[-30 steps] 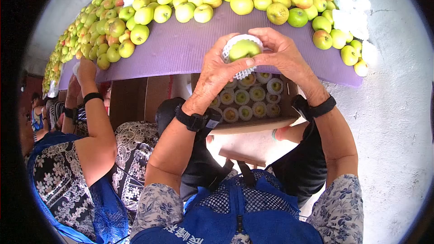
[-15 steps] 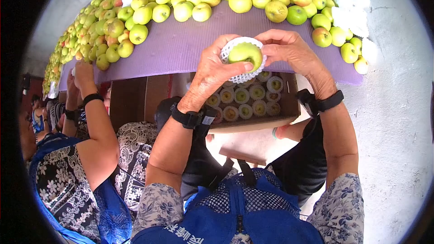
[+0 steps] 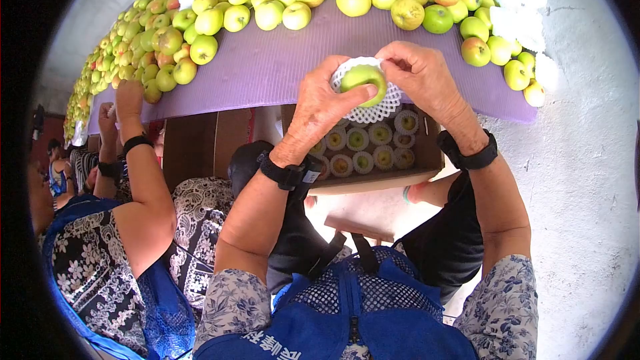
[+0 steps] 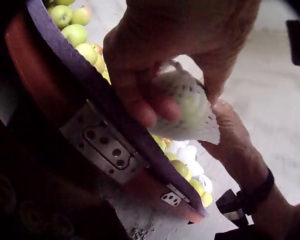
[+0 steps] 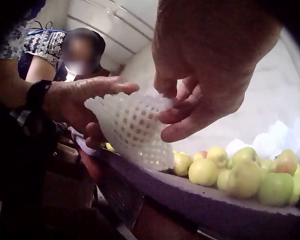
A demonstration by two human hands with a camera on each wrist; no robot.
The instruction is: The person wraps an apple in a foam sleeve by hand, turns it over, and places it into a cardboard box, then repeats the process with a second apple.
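A green apple sits in a white foam net sleeve above the purple mat's near edge. My left hand grips apple and sleeve together, its thumb lying across the apple's face. At the sleeve's far right rim, the thumb and fingers of my right hand pinch the foam. The right wrist view shows the sleeve flaring out, with the right fingertips at one edge. In the left wrist view, the left fingers curl round the netted apple.
Loose apples are heaped along the back of the purple mat. White foam sleeves pile up at the right. Below the mat's edge, a cardboard box holds rows of netted apples. Another person's arm works at the left.
Both hands held the netted apple at first. My right hand then shifted to the sleeve's rim, and the apple tilted in my left hand as the sleeve's near edge spread out.
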